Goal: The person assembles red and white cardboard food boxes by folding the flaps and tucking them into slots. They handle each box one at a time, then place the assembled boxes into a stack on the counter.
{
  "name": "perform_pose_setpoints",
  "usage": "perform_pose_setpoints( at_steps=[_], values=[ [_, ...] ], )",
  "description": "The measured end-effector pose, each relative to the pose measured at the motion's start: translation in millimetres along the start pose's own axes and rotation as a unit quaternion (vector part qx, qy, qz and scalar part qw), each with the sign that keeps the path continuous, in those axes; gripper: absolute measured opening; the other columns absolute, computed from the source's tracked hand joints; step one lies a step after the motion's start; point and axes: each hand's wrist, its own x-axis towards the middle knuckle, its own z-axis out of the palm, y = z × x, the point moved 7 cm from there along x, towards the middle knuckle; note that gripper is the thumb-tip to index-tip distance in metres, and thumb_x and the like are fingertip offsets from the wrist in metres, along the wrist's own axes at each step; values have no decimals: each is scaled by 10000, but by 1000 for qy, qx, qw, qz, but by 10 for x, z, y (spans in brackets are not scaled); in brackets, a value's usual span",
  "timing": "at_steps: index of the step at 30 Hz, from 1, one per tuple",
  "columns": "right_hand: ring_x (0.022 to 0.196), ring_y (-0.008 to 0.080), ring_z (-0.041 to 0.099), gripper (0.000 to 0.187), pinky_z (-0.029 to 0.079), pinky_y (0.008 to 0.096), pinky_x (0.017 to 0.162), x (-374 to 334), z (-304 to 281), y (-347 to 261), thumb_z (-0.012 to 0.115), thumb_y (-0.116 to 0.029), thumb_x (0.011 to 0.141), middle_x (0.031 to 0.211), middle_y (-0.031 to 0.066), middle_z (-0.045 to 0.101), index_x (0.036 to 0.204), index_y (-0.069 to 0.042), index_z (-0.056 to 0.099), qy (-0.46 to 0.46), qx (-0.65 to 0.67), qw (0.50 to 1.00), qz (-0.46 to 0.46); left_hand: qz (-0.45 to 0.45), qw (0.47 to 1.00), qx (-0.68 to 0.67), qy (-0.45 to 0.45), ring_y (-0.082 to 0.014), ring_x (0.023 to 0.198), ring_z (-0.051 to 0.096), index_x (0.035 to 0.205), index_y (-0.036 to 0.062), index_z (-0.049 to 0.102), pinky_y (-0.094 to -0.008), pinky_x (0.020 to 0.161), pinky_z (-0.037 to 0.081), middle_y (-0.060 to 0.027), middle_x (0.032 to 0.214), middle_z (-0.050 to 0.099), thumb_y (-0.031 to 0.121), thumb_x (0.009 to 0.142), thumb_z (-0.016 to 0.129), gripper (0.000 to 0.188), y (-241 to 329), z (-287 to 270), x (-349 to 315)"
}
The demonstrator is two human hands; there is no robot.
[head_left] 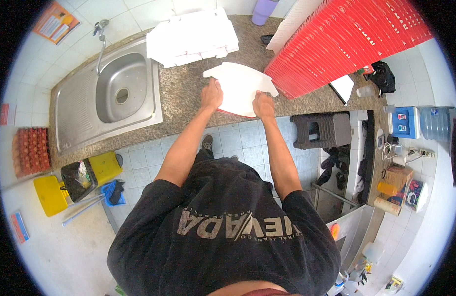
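Observation:
A white cardboard sheet (239, 89) with cut side tabs and a red lower edge lies bowed over the granite counter (181, 93) in front of me. My left hand (212, 94) is closed on its left side, thumb on the white face. On the right side, my right hand (264, 105) grips the same sheet with curled fingers; the fingertips of both hands are partly hidden. Just beyond my left hand rests a stack of white cardboard pieces (193, 37). A tall stack of red flat cardboard boxes (336, 44) stands close to the right of the sheet.
To the left is a steel sink (124, 89) with a tap (100, 47). A purple cup (264, 11) stands at the back by the wall. Dark stacked stools (322, 129) sit under the counter's right part. Lower left there is a yellow bin (50, 195); far right, a water dispenser (404, 122).

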Motion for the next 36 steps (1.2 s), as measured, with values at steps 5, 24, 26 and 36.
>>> perform_pose_setpoints(
  at_steps=[5,24,26,36],
  values=[
    [994,493,682,633,521,544,926,-155,-111,-129,487,-520,997,1001,348,690,1047,68,719,-18,-136,989,-60,9,997,-22,73,-506,1051,619,1100,-50,579,-585,945,450,-343,1074,655,442,1051,419,519,-294,-108,-69],
    [1021,352,702,253,566,470,906,1492,933,-3166,553,-19,912,1051,176,728,1117,-28,702,-185,-427,736,-492,-247,904,-343,-58,-165,867,653,1134,-1,632,-315,793,520,-90,986,713,412,1073,479,445,-1869,-957,-2217],
    [1066,344,689,330,553,469,933,1540,872,-3227,542,3,908,1103,166,719,1200,-57,683,-192,-418,733,-502,-277,880,-383,-46,-158,884,646,1139,3,632,-313,801,517,-86,1001,708,412,1073,482,440,-1886,-1073,-2250],
    [827,241,696,349,545,359,780,2350,503,-3313,783,-264,871,903,158,757,1113,-15,746,-345,-140,862,-345,-63,906,-407,-99,-214,919,649,1153,3,633,-351,848,515,-107,1019,697,374,1045,559,393,-1164,-1300,-1257]
  ],
)
